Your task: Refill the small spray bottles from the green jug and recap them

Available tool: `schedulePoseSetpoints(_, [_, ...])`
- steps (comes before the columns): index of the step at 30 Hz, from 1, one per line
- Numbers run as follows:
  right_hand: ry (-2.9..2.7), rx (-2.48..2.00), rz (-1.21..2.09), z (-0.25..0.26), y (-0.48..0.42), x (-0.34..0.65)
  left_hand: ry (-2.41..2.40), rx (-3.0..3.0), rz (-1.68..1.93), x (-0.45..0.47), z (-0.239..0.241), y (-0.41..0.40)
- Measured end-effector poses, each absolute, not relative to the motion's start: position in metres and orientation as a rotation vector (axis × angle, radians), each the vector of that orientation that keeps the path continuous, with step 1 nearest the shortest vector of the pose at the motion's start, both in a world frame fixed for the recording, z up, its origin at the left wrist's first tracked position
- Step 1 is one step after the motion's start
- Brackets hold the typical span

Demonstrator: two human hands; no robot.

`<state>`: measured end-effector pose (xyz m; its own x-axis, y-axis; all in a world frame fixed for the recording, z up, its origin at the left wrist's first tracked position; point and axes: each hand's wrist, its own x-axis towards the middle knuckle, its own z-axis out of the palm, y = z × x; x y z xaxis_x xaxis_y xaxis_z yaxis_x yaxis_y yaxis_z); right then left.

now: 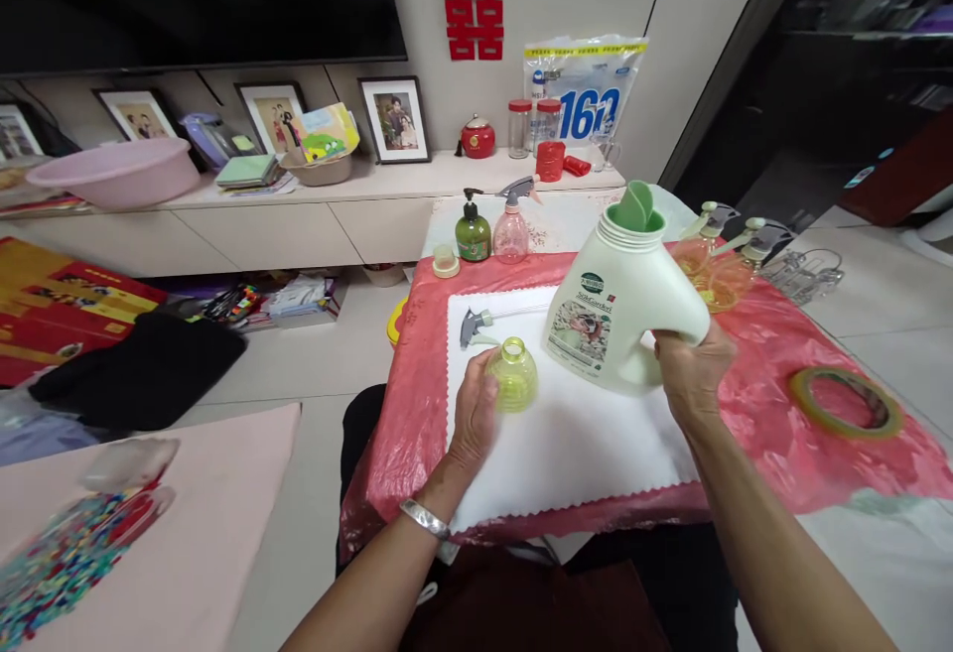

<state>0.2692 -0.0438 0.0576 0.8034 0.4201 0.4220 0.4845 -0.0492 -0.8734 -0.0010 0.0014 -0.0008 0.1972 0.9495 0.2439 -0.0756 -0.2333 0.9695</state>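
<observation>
My left hand is wrapped round the left side of a small yellow-green spray bottle, whose neck is uncapped. Fingers of my right hand are closed on the handle of a large pale green detergent jug. The jug's mouth is open, showing a green pour spout, and it leans slightly. A grey spray head with a clear tube lies on the white cloth behind the small bottle. The jug's cap stands at the table's far left corner.
Behind the cloth stand a green pump bottle and a pink spray bottle. Orange spray bottles are right of the jug. A roll of tape lies on the red table cover. Beyond is a low cabinet.
</observation>
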Motion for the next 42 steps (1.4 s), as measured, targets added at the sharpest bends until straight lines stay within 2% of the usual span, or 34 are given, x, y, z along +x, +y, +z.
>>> schedulePoseSetpoints(11, [-0.763, -1.647, -0.141, 0.054, -0.041, 0.272, 0.832, 1.442, 1.231, -0.002, -0.001, 0.0])
schedulePoseSetpoints(17, [-0.767, -1.648, -0.164, 0.049, -0.04, 0.274, 1.056, 1.646, 1.049, 0.001, 0.007, -0.001])
schedulePoseSetpoints(29, [-0.769, -1.656, -0.143, 0.048, -0.04, 0.273, 0.953, 1.184, 1.107, -0.004, 0.027, 0.019])
schedulePoseSetpoints(42, [-0.754, -1.681, -0.139, 0.047, -0.041, 0.272, 0.954, 1.588, 0.941, 0.007, 0.005, 0.02])
